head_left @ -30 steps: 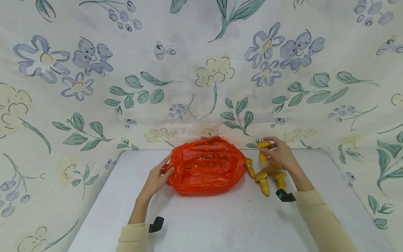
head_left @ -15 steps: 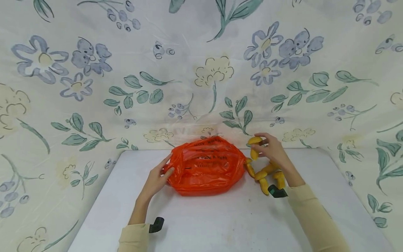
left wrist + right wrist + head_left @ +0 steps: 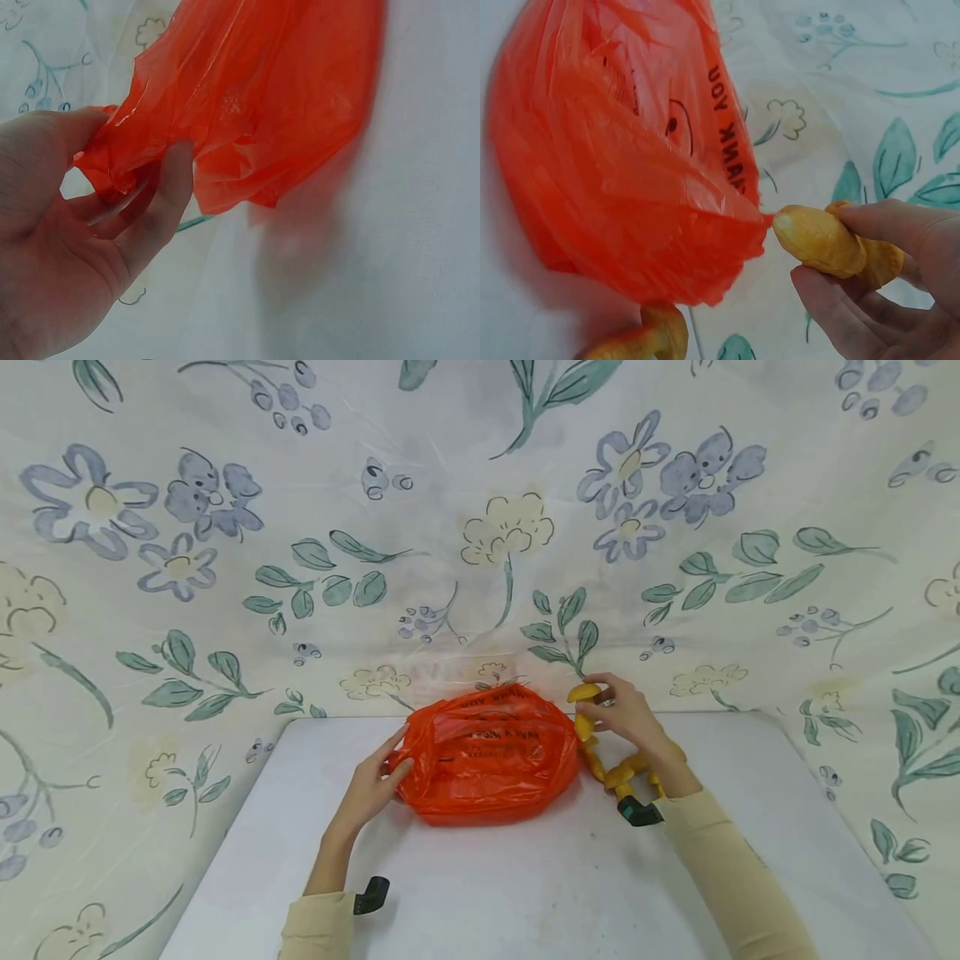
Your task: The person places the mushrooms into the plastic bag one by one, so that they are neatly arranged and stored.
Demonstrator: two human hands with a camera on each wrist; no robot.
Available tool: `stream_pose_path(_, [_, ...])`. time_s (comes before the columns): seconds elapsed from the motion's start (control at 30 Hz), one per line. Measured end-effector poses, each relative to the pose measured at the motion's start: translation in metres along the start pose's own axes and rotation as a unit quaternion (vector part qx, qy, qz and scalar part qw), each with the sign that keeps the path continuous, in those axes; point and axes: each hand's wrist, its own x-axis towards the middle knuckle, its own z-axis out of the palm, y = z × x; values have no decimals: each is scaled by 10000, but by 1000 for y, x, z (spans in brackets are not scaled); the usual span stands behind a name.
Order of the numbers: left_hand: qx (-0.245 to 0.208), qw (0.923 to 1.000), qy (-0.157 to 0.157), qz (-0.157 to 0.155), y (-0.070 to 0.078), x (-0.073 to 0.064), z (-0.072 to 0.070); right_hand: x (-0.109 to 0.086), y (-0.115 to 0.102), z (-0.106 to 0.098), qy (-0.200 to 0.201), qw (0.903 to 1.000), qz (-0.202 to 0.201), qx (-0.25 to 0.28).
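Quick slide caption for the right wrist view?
Right hand pinches a yellow mushroom-shaped piece beside a crinkled red plastic bag.

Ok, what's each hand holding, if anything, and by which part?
Left hand: bag, by its crumpled left end. Right hand: mushroom, near where cap meets stem.

Both arms out in front. Left forearm (image 3: 328,864) runs forward, leaning slightly inward; left hand (image 3: 372,785) grips, fingers curled, thumb apart from them. Right forearm (image 3: 678,777) slants inward more; right hand (image 3: 630,720) sits a bit farther out, pinching between thumb and fingers. Cream sleeves (image 3: 320,922) stop short, wrists bare.
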Motion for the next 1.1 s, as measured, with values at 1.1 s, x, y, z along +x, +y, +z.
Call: stream_pose_path(1.1, [131, 9999, -28, 109, 4, 1, 2, 15, -30, 50, -142, 9994, -308, 27])
